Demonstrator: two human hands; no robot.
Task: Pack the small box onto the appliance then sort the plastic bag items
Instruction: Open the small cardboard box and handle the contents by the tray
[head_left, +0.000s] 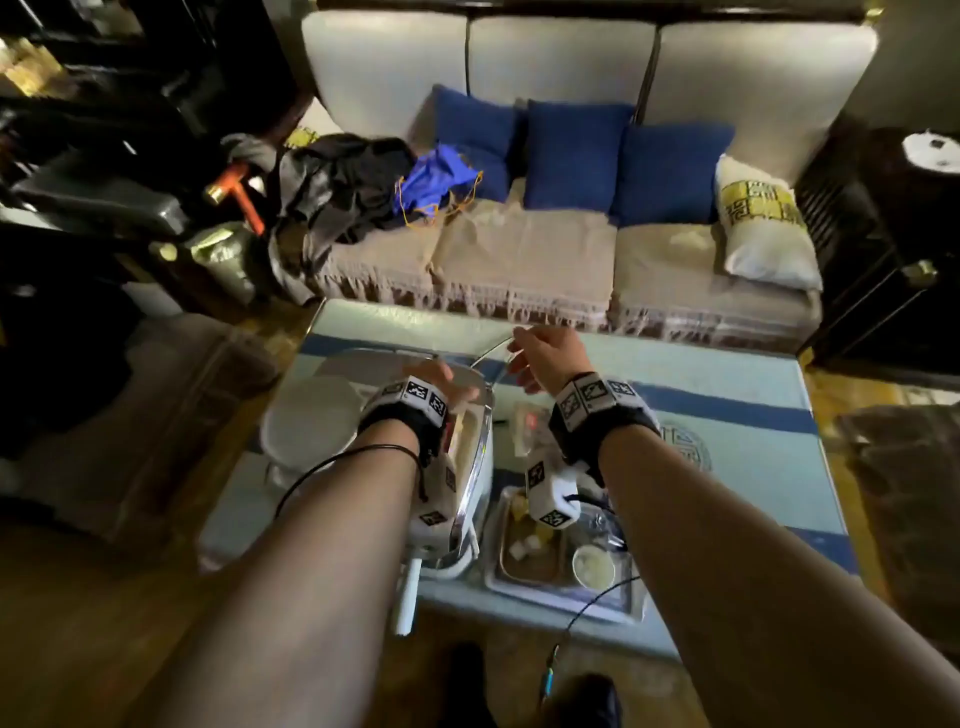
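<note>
Reaching forward from the bottom of the head view, both bare forearms extend over the pale blue cloth-covered low table. The left hand — palm down, wrist bent — rests on top of the white, chrome-trimmed appliance; its fingers are mostly hidden behind the marker-tagged black wristband, so its grip cannot be told. The right hand is raised higher, fingers pinched on a thin curved metal wire handle that arcs down toward the appliance. A clear plastic bag lies just right of the appliance, partly behind the right wrist. No small box can be made out — blur prevents it.
</note>
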